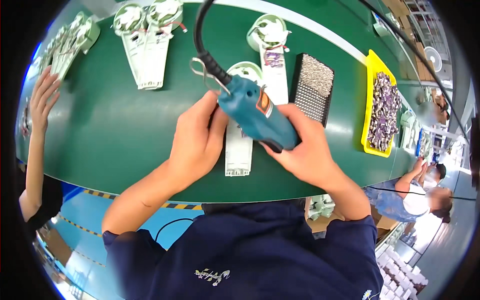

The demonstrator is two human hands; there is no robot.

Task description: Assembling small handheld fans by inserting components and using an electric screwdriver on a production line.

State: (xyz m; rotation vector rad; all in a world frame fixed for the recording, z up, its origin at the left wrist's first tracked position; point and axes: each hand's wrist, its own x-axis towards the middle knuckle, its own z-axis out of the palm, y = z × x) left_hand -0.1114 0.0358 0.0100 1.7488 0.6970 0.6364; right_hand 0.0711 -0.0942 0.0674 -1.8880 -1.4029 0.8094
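A teal electric screwdriver (257, 112) with a black cable slants across the middle of the table. My right hand (310, 147) is closed around its lower right end. Beneath the tool lies a pale green, fan-shaped plastic housing (239, 157), its long flat part toward me and its round end away. My left hand (195, 142) is closed at the housing's left side, fingers curled inward. Its fingertips are partly hidden, so what they pinch cannot be made out. The tool's bit is also out of sight.
Behind stands another open housing (274, 75). To the right are a black screw tray (313, 87) and a yellow bin (370, 105) of small purple-and-silver parts. Two housings (147, 55) lie at back left. A co-worker's hand (42, 100) is near more housings (75, 45) at far left.
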